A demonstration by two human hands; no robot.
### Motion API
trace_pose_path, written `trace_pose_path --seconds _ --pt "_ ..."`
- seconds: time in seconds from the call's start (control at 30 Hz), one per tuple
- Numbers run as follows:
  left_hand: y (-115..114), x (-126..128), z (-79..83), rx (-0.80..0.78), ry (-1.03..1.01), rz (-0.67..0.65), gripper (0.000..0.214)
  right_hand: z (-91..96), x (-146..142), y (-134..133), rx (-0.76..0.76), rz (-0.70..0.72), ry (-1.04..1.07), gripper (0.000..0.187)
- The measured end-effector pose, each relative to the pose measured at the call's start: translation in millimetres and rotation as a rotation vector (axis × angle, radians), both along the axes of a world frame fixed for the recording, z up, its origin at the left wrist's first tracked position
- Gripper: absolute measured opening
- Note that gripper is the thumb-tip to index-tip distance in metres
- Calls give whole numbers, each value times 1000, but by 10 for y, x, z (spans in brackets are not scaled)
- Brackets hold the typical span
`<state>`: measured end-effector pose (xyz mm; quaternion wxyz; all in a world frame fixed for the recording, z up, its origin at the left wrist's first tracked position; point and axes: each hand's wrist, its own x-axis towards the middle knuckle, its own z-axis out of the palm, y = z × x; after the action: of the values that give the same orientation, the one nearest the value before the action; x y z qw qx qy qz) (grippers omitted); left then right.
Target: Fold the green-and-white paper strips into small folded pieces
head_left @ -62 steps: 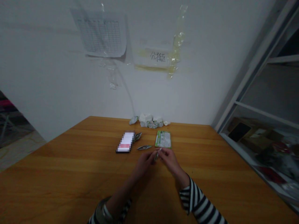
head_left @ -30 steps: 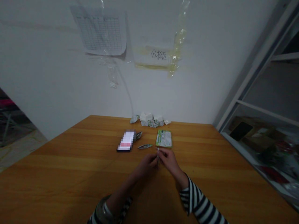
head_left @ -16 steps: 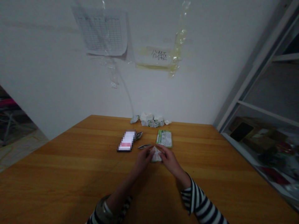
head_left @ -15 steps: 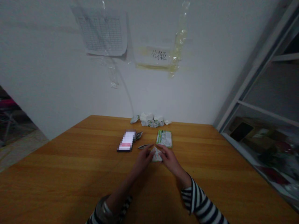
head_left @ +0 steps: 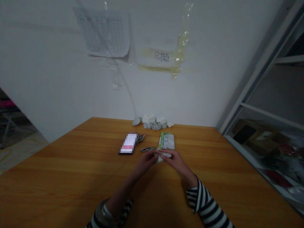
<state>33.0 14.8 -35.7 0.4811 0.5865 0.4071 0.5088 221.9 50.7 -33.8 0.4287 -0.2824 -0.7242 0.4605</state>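
Between my two hands is a small piece of folded white printed paper [head_left: 160, 159], partly hidden by the fingers. My left hand [head_left: 147, 160] pinches its left side, thumb and fingers closed together. On the other side, my right hand [head_left: 175, 161] grips the paper with thumb and forefinger. Just beyond the hands lies a green and white printed packet [head_left: 167, 141]. A small dark flat sachet [head_left: 147, 149] rests on the table near my left fingertips.
A phone [head_left: 129, 144] with a blurred screen lies to the left, another small sachet [head_left: 141, 138] beside it. Several crumpled white papers [head_left: 154, 122] sit against the wall at the back of the wooden table [head_left: 71, 171]. A metal-framed shelf [head_left: 261, 126] stands on the right.
The paper has gone from an upright triangular shape to a flatter, bunched one. My fingertips have drawn closer together over it, and my right hand has shifted slightly right.
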Motion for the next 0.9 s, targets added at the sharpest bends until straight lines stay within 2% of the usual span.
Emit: trace_pose_path --seconds 0.07,0.13,0.2,0.3,0.5,0.63,0.8,0.9 --pt "-10 -1 24 19 49 6 32 7 28 7 -42 63 7 46" --pt "-21 3 37 9 66 8 42 9 61 16 -107 123 28 56" --pt "-28 7 43 -17 56 8 49 18 89 22 -142 139 47 54" --pt "-31 2 61 1 87 47 45 62 110 17 -143 116 51 47" --pt "-27 -15 135 50 200 112 39 154 71 -29 -182 109 91 47" --pt "-13 -6 144 39 180 143 33 62 -3 -23 -215 68 142 45" --pt "-7 6 84 31 118 277 35 -71 -114 -21 -292 -29 250 44" --pt "-28 30 59 15 57 301 39 -83 -150 -49 -329 -61 337 47"
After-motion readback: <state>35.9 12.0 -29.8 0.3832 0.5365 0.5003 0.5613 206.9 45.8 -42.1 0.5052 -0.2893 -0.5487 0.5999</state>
